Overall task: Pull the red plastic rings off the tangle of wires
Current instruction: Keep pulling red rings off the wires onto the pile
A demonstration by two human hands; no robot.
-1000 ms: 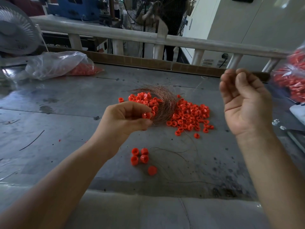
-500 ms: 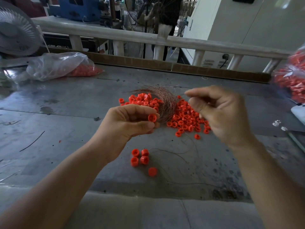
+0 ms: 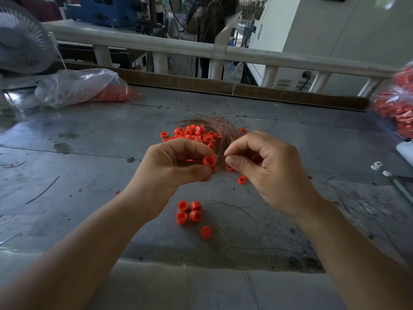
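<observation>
A tangle of thin copper wires (image 3: 220, 128) lies in the middle of the grey table (image 3: 89, 153), with a heap of red plastic rings (image 3: 194, 134) against its left side. My left hand (image 3: 176, 164) pinches one red ring (image 3: 209, 160) between thumb and fingertips just in front of the tangle. Close beside it, my right hand (image 3: 266, 166) has thumb and forefinger pinched at a fine wire by that ring. More rings behind my right hand are mostly hidden.
Several loose red rings (image 3: 188, 212) and one more (image 3: 206, 232) lie near the front, with stray wires (image 3: 230, 205). A clear bag of rings (image 3: 78, 88) sits back left by a fan (image 3: 20, 39). Another bag (image 3: 395, 104) is at the right edge. A railing (image 3: 223, 53) runs behind.
My right hand came down from the upper right to the left, closing in beside my left hand and pinching at the wire. My left hand turned the ring toward it.
</observation>
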